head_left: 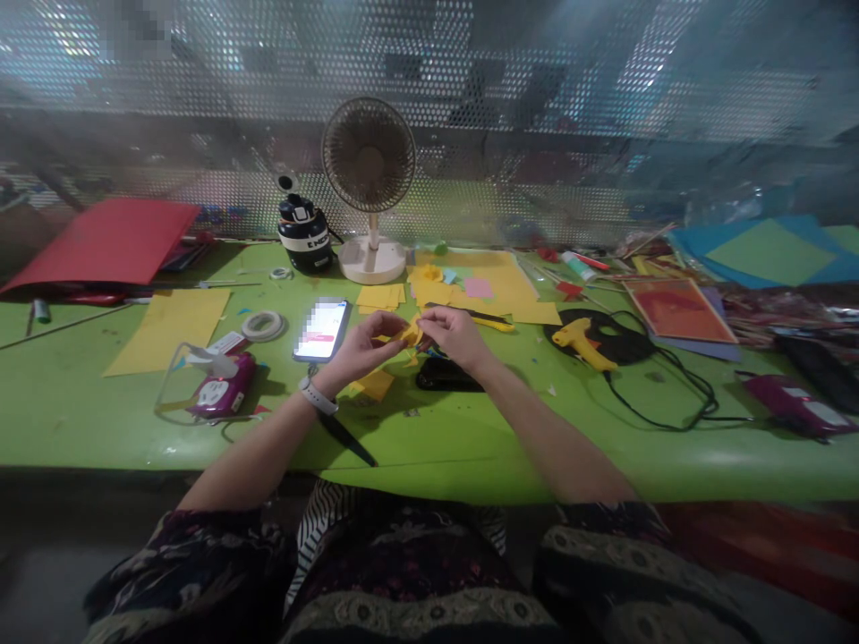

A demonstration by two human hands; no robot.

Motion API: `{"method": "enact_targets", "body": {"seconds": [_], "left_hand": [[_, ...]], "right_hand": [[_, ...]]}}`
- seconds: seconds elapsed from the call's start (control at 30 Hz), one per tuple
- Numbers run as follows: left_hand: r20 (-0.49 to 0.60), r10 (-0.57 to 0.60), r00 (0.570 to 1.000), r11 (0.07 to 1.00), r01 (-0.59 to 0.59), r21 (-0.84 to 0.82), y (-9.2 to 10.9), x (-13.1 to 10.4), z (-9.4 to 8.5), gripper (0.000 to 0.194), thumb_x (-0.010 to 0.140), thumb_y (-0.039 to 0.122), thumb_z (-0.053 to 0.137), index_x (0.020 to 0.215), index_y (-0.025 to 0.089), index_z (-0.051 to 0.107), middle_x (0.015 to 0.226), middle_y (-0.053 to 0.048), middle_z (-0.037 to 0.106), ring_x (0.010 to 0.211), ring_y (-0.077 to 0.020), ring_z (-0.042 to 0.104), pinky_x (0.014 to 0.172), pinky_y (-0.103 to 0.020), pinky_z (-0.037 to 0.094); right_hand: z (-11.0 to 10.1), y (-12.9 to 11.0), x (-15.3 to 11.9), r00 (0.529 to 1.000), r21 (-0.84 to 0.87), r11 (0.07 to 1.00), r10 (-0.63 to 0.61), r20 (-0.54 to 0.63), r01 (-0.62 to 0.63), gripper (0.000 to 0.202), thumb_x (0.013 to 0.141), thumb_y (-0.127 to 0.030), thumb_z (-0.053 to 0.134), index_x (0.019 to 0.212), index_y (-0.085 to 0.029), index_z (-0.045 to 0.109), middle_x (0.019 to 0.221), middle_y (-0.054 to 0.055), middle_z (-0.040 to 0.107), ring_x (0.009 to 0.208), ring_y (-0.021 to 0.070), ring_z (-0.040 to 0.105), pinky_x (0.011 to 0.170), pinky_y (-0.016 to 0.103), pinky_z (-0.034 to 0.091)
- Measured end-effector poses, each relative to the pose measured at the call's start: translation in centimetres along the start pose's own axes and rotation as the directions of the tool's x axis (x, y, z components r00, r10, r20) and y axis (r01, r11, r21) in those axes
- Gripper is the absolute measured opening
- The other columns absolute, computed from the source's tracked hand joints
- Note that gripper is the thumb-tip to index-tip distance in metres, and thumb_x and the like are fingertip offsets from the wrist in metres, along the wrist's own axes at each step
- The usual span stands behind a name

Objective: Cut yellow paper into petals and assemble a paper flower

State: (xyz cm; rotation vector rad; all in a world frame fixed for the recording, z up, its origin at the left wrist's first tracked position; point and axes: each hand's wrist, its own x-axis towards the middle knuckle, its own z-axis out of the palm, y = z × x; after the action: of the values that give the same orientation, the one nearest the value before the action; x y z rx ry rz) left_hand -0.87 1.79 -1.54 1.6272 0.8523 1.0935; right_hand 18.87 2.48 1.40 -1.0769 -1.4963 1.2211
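Observation:
Near the middle of the green table, my left hand [366, 347] pinches a small yellow paper piece [412, 333] from the left. My right hand [455, 336] has its fingertips closed on the same piece from the right. The piece's exact shape is hard to make out. Beneath my hands lie a black case-like object [448, 375] and a yellow paper square [373, 385]. A yellow cutter [493, 321] rests just behind my right hand. The lit phone [322, 331] is left of my left hand.
A fan [370, 161] and a dark bottle [305, 237] stand at the back. Yellow sheets [514, 277] lie behind my hands. At the right are a yellow glue gun [582, 344] and its cable. Tape [262, 326] and a purple device [225, 389] lie left.

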Motion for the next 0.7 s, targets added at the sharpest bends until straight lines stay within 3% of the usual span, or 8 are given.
{"method": "enact_targets", "body": {"seconds": [0.2, 0.7], "left_hand": [[-0.062, -0.036, 0.997, 0.999, 0.034, -0.041, -0.12, 0.24, 0.17, 0.019, 0.083, 0.025, 0.063, 0.098, 0.016, 0.067, 0.095, -0.004, 0.069, 0.082, -0.0134, 0.065, 0.081, -0.033, 0.057], [-0.115, -0.085, 0.99, 0.989, 0.07, -0.127, 0.24, 0.33, 0.5, 0.018, 0.078, 0.027, 0.065, 0.092, 0.015, 0.066, 0.085, -0.001, 0.065, 0.075, -0.011, 0.06, 0.078, -0.033, 0.059]], "right_hand": [[0.12, -0.26, -0.15, 0.998, 0.074, 0.997, 0.02, 0.058, -0.024, 0.02, 0.072, -0.033, 0.074, 0.074, -0.016, 0.063, 0.066, 0.0, 0.067, 0.054, 0.0127, 0.065, 0.057, 0.027, 0.059], [0.03, -0.23, -0.26, 0.987, 0.093, 0.994, 0.044, 0.157, -0.059, 0.016, 0.068, -0.026, 0.074, 0.078, -0.015, 0.066, 0.071, 0.003, 0.073, 0.063, 0.0132, 0.068, 0.067, 0.028, 0.059]]}}
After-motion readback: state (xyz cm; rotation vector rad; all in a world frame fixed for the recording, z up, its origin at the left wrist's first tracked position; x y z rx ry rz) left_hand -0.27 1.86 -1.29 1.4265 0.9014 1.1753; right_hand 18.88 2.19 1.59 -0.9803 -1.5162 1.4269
